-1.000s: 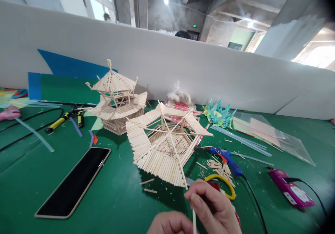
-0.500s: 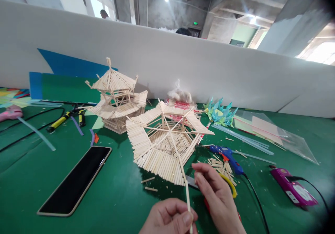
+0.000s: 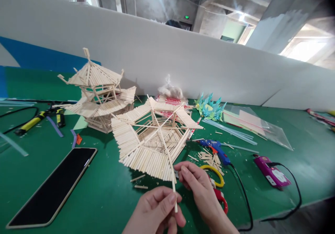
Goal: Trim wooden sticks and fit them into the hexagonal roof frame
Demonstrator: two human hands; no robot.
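Green tabletop point(image 3: 110, 192) holds a knotted bag point(image 3: 169, 89) of white bits behind the stick-built roof point(image 3: 146, 146), at whose near eave your left hand point(image 3: 154, 211) pinches a thin wooden stick point(image 3: 174, 195), your right hand point(image 3: 202, 192) touching its top, grip unclear, above scissors point(image 3: 218, 183).

Two stick-built models point(image 3: 96, 94) point(image 3: 151, 139), one phone point(image 3: 52, 188), one glue gun point(image 3: 216, 148), one scissors point(image 3: 220, 198), one held stick point(image 3: 173, 192), two hands point(image 3: 157, 213) point(image 3: 201, 188).

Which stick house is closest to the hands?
The low, open roof frame, ahead of the left hand and right hand; the tall two-tiered pagoda stands behind.
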